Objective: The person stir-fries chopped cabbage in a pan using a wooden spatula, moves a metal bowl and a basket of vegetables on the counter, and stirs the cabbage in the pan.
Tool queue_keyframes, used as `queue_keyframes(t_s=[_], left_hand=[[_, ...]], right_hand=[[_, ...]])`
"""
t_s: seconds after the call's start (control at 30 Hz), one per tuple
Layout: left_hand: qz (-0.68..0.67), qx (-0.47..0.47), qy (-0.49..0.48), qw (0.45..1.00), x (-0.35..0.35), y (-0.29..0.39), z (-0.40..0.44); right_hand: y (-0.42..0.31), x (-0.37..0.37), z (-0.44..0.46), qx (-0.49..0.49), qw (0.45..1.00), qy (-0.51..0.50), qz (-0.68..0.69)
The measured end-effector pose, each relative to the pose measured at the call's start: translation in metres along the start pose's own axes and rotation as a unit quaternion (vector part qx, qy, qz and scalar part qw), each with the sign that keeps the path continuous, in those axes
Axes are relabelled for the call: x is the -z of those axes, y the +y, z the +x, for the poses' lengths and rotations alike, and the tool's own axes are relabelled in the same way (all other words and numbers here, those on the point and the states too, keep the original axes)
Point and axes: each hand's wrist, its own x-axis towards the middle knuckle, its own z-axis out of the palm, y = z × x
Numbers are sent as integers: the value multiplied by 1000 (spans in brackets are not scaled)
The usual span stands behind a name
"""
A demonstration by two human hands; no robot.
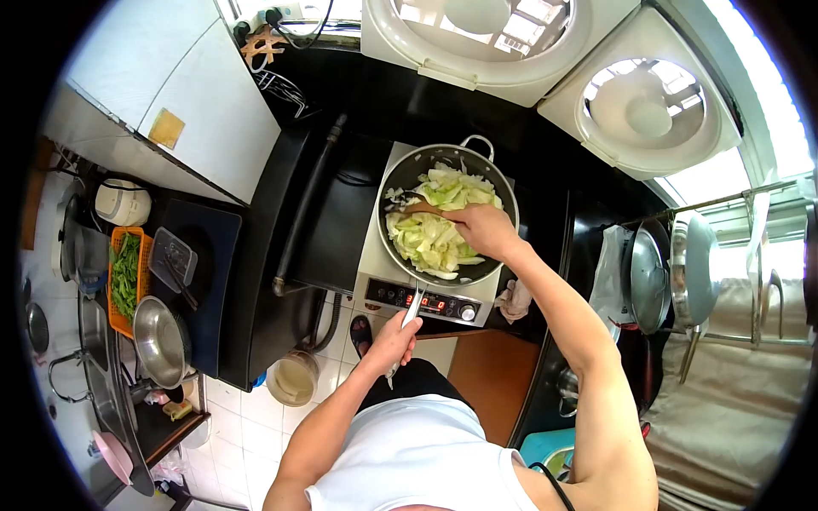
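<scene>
A deep frying pan stands on an induction cooker with a lit red display. Chopped pale green cabbage fills much of it. My left hand is closed around the pan's metal handle, on the near side. Over the pan, my right hand grips a wooden spatula, whose far end lies among the cabbage on the left. Part of the spatula is hidden under my fingers.
At left are an orange basket of green vegetables, a steel bowl and a sink. A bucket stands on the tiled floor. A cloth lies right of the cooker. Pan lids hang on a rack at right.
</scene>
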Motion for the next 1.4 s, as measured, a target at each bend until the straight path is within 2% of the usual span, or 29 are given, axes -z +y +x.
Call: queue_keyframes(t_s=[0.07,0.2,0.27,0.33,0.47,0.5,0.53,0.63,0.67,0.73,0.8,0.83,0.87,0.93,0.97,1.1,1.23,1.3,1.33,1.4], left_hand=[[1,3,-1,1000,-1,0,0],[-6,-3,0,1000,1,0,1],[-5,3,2,1000,0,4,-2],[-4,4,7,1000,-2,3,-2],[-10,8,6,1000,-1,1,0],[-12,6,6,1000,-1,1,0],[-11,7,-4,1000,-3,1,0],[-17,5,-5,1000,-1,2,0],[-17,6,-5,1000,0,2,-1],[-19,12,-9,1000,0,2,1],[-19,11,-11,1000,0,2,0],[-18,11,-13,1000,0,2,1],[-19,12,-13,1000,0,2,0],[-15,14,-11,1000,0,2,2],[-15,14,-11,1000,0,2,1],[-11,10,-9,1000,-1,3,2],[-12,8,-13,1000,-1,4,0],[-7,5,-13,1000,-1,4,1],[-4,3,-10,1000,-1,3,1],[-7,10,-12,1000,-2,3,1]], right_hand=[[-6,8,-12,43,989,-26,-139],[-17,42,-26,25,989,-33,-140],[-19,30,-35,22,989,-39,-143],[-30,12,-50,71,984,-32,-161],[-20,15,-60,47,987,-10,-156],[-24,27,-64,21,990,-23,-137],[-17,40,-75,-17,999,-21,-24],[-13,51,-92,-17,999,-4,27],[-13,58,-102,-56,990,-42,123],[-23,56,-133,-168,934,-127,288],[-29,48,-141,-170,928,-140,302],[-19,-2,-150,-68,991,-54,102],[-20,-1,-148,-62,992,-80,75],[-34,-33,-121,-144,987,3,66],[-36,-32,-120,-179,981,-14,70],[-18,-26,-109,-166,981,64,76],[-17,7,-119,-176,973,78,130],[-22,26,-132,-166,973,14,161],[-22,31,-139,-170,972,12,162],[-20,37,-156,-133,985,-37,106]])
